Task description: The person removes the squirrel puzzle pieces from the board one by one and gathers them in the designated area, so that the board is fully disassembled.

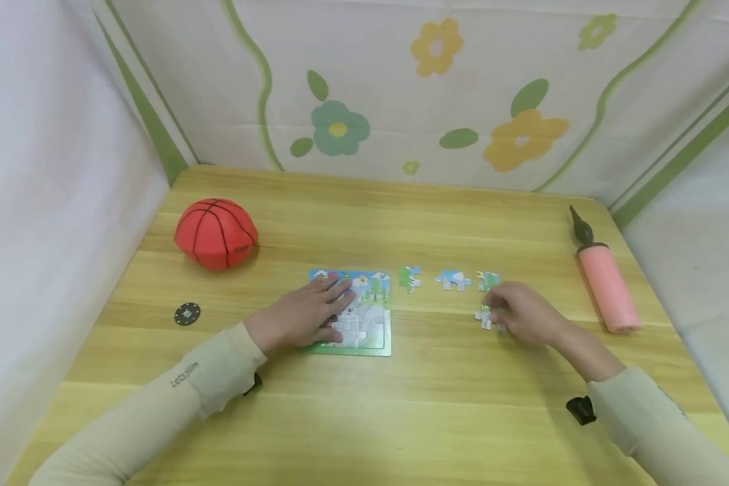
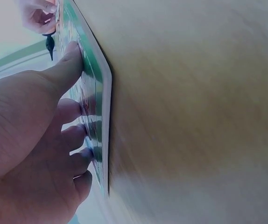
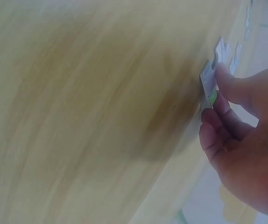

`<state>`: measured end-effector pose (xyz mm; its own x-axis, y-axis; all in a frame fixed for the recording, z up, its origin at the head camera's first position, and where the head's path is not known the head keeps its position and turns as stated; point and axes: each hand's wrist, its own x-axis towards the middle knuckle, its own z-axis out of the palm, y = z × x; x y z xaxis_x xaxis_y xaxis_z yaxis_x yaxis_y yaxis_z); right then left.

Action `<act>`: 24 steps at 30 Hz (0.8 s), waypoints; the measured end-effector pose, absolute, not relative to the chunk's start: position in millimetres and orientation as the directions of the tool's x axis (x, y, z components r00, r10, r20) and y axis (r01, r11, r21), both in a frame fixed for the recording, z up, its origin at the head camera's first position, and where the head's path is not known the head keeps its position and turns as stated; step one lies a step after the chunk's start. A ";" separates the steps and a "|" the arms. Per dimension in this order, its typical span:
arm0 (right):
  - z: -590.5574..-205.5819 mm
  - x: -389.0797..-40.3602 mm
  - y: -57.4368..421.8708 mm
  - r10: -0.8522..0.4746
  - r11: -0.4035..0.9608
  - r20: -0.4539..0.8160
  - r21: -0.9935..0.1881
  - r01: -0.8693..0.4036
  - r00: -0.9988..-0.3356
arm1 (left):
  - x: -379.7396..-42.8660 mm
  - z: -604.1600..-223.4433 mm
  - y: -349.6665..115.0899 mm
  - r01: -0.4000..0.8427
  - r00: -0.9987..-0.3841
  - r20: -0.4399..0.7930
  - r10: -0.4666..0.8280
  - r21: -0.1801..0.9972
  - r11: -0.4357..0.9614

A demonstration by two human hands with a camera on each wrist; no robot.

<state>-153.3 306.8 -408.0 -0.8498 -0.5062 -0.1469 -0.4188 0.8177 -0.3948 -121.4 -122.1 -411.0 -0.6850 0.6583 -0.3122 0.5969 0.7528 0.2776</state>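
My left hand [image 1: 304, 314] rests with fingers spread on a jigsaw puzzle board [image 1: 376, 350], hiding much of its left half. The board has a green lower border, and a grey animal and trees show on it. In the left wrist view, the fingertips press on the board [image 2: 107, 93], which lies on the table. Off to the right, my right hand [image 1: 525, 314] pinches a puzzle piece [image 1: 484, 318] between thumb and fingers. The right wrist view has this piece [image 3: 209, 79] tilted at the tabletop, its far side covered by the fingers.
Loose puzzle pieces lie right of the board: a green one [image 1: 408, 278], a blue and white one [image 1: 453, 279] and another [image 1: 488, 279] beside the right hand. A dented red ball [image 1: 216, 234], a black chip [image 1: 187, 314] and a pink hand pump [image 1: 609, 287] lie farther out.
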 end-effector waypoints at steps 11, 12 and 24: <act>-400.8 -154.7 291.1 -0.492 0.820 -0.115 -0.395 -0.415 -0.863 | -123.0 -409.2 -123.9 0.610 -0.694 -0.293 0.658 0.246 0.753; -398.2 -155.6 283.5 -0.490 0.817 -0.103 -0.402 -0.414 -0.866 | -122.9 -408.7 -124.4 0.608 -0.697 -0.289 0.656 0.247 0.754; -394.8 -154.5 133.0 -0.690 0.657 0.019 -0.403 -0.637 -0.724 | -129.8 -401.5 -142.1 0.513 -0.751 -0.316 0.580 0.275 0.813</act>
